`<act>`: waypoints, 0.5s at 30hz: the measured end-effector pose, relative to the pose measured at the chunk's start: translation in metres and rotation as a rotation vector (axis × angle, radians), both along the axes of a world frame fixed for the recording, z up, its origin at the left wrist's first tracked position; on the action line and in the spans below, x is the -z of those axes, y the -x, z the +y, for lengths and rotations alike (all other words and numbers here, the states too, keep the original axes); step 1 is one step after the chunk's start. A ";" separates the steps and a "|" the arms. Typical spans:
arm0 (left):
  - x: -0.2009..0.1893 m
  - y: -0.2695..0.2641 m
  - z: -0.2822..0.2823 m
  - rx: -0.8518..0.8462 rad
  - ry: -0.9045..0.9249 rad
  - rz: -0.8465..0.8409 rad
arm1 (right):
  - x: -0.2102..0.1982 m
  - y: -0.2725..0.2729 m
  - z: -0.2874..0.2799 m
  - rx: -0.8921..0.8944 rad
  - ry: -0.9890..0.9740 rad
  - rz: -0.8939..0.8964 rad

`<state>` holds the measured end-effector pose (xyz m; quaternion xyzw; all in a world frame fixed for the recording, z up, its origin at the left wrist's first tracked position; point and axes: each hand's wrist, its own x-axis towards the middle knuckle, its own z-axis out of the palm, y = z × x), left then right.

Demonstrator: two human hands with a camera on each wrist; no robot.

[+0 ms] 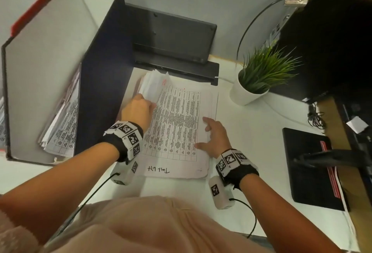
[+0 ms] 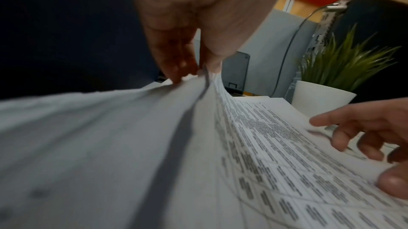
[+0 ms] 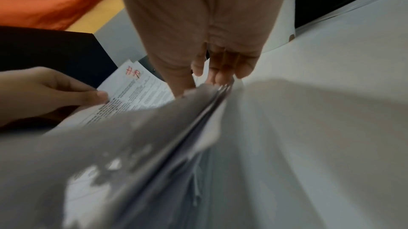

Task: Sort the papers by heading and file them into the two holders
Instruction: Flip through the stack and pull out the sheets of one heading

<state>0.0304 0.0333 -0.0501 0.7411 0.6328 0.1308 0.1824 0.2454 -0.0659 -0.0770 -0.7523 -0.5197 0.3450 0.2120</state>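
A stack of printed table sheets [image 1: 177,128] lies on the white desk [image 1: 251,132] in front of me. My left hand [image 1: 138,110] pinches the left edge of the upper sheets [image 2: 132,128] and bends them upward; one of them bears a red handwritten mark [image 3: 132,74] at its top. My right hand [image 1: 213,136] rests on the stack's right edge with its fingers [image 2: 353,133] spread and its thumb [image 2: 393,180] pressed on the paper. A tall dark file holder [image 1: 100,71] stands at the left with papers [image 1: 62,128] inside. A second, red-edged holder [image 1: 40,1] stands behind it.
A black tray [image 1: 171,37] lies just beyond the stack. A potted green plant [image 1: 259,77] stands to the right of the papers, with a black computer case [image 1: 332,41] and a cable behind it. A black pad [image 1: 308,168] lies at the right.
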 end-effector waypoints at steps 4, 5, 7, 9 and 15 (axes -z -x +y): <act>0.006 0.008 0.001 -0.021 -0.046 -0.210 | 0.001 -0.005 0.000 0.027 0.023 0.120; 0.009 0.010 0.003 -0.037 -0.038 -0.235 | 0.001 -0.006 0.000 0.042 0.028 0.148; 0.013 0.014 0.005 -0.047 -0.033 -0.244 | 0.000 -0.008 0.001 0.068 0.042 0.198; 0.016 0.015 0.004 -0.028 -0.051 -0.227 | -0.002 -0.010 0.001 0.084 0.045 0.229; 0.011 0.014 -0.001 0.108 -0.311 -0.392 | -0.006 -0.010 0.005 0.177 0.030 0.277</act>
